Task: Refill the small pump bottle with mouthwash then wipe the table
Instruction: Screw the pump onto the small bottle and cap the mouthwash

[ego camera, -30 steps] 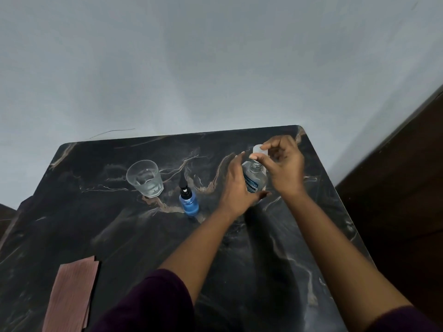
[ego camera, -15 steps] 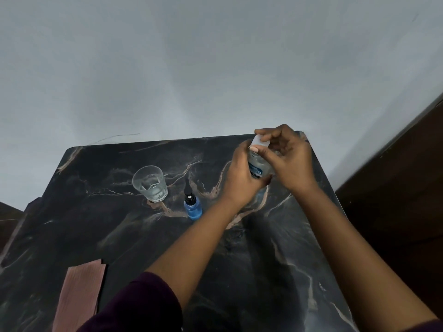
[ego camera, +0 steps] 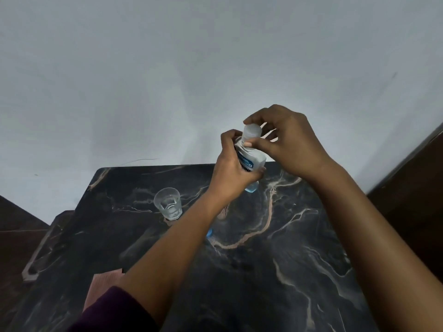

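A plain pale grey wall (ego camera: pixel 167 68) fills everything above and behind the hands. Below them sits a black marble-look table (ego camera: pixel 275 271) with tan veins. Dark brown floor (ego camera: pixel 21 226) shows at far left, dark wood (ego camera: pixel 414 204) at right.

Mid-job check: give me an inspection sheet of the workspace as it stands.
Surface: dark marbled table, no spill seen.
Job's things: mouthwash bottle held above the table, cap on; small pump bottle almost hidden behind the left forearm; pink cloth at the near left edge.
Clutter: clear glass, upright.
Hands: left hand grips the bottle body; right hand pinches the cap with its fingers.
Cables: nothing seen.
Surroundings: pale wall behind; dark wood to the right.
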Available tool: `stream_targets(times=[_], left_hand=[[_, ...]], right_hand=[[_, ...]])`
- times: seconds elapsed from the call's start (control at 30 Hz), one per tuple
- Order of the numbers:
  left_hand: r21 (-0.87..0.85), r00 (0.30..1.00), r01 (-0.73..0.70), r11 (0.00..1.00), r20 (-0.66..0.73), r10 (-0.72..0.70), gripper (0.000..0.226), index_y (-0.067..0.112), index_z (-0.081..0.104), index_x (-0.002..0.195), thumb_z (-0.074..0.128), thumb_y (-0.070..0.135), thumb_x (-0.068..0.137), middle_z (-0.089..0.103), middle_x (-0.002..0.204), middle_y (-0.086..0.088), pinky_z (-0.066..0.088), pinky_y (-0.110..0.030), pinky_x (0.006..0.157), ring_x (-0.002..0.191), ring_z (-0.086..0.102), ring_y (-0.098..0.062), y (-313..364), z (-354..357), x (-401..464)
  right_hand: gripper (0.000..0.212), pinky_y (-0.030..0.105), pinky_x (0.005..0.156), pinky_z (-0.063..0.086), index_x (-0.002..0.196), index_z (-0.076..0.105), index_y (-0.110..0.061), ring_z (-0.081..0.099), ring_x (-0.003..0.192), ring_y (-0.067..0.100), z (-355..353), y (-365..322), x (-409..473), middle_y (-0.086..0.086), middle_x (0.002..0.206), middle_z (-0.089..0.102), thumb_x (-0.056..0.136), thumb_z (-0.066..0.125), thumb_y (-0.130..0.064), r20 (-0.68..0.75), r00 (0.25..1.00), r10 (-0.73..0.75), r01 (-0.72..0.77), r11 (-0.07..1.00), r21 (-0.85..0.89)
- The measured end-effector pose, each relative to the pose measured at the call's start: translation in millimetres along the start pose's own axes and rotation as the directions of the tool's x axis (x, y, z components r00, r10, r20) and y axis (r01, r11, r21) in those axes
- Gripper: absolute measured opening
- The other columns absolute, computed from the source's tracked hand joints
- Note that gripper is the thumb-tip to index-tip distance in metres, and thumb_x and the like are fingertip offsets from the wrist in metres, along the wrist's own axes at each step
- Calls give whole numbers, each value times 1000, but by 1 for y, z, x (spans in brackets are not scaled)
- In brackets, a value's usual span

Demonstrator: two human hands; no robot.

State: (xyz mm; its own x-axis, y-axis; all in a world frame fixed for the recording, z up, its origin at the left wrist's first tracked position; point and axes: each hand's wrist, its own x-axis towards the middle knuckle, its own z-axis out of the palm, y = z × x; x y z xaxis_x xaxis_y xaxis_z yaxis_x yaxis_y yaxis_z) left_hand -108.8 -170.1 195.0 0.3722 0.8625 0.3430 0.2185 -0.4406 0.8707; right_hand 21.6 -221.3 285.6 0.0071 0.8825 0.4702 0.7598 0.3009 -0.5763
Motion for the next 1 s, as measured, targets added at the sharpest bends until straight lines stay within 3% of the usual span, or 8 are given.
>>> stream_targets(times=[0.2, 0.33, 0.4, 0.5, 0.6, 0.7, 0.9, 1.0], left_hand=[[19, 993, 3, 1000, -115, -1, 76, 31, 28, 114, 85, 22, 64, 59, 108, 6, 55, -21, 69, 90, 66, -6, 12, -9, -1], [-2, 988, 41, 999, -152, -41, 65, 35, 26, 102, 71, 46, 56, 60, 96, 9, 42, -15, 55, 78, 62, -1, 17, -13, -7], [4, 991, 50, 999, -121, -49, 65, 34, 26, 101, 73, 43, 57, 60, 91, 11, 40, -11, 53, 74, 62, 0, 15, -19, -7], [34, 999, 35, 999, -23, -34, 69, 30, 30, 106, 83, 23, 63, 61, 94, 11, 50, -15, 59, 79, 65, 0, 11, -32, -3], [28, 997, 35, 999, 69, -37, 68, 31, 31, 110, 82, 24, 66, 61, 96, 12, 53, -15, 64, 82, 65, -2, 11, -42, -2], [-15, 993, 44, 999, 114, -42, 68, 32, 34, 113, 81, 21, 65, 59, 96, 16, 49, -12, 64, 81, 63, 2, 10, -44, -5], [-33, 997, 57, 998, 61, -55, 73, 37, 33, 116, 82, 19, 65, 59, 102, 20, 54, -13, 68, 88, 67, 0, 7, -42, -7], [-43, 997, 62, 997, 56, -60, 73, 35, 33, 117, 81, 16, 66, 57, 101, 28, 55, -12, 70, 92, 64, 7, 5, -42, -5]], right_hand=[[34, 35, 81, 57, 101, 71, -16, 70, 87, 13, 26, -15, 0, 1, 99, 70, 70, 85, -15, -201, 952, 231, -159, 933, 324], [35, 28, 79, 57, 100, 72, -16, 70, 85, 9, 52, -24, -4, -1, 98, 71, 68, 85, -16, -337, 889, 311, -169, 905, 391], [34, 27, 81, 57, 102, 72, -16, 70, 87, 9, 54, -22, -3, -1, 100, 71, 71, 83, -13, -314, 898, 307, -153, 889, 431], [33, 31, 86, 57, 110, 70, -9, 71, 94, 14, 45, -11, 1, 3, 103, 73, 78, 76, -3, -131, 958, 256, -136, 804, 579], [33, 34, 95, 52, 120, 62, 2, 66, 111, 24, 30, 2, 3, 12, 117, 69, 87, 64, 6, 56, 995, 85, -100, 706, 701], [34, 36, 101, 48, 123, 59, 3, 60, 120, 27, 20, 10, 2, 13, 127, 64, 90, 57, 8, 167, 985, -47, -84, 713, 696], [40, 33, 84, 56, 99, 68, -18, 67, 93, 19, 38, -5, 4, 10, 105, 67, 67, 85, -3, -41, 988, 146, -88, 774, 628], [42, 32, 82, 56, 103, 65, -17, 66, 95, 20, 48, -9, 4, 6, 105, 62, 68, 86, -9, -60, 983, 176, -102, 778, 620]])
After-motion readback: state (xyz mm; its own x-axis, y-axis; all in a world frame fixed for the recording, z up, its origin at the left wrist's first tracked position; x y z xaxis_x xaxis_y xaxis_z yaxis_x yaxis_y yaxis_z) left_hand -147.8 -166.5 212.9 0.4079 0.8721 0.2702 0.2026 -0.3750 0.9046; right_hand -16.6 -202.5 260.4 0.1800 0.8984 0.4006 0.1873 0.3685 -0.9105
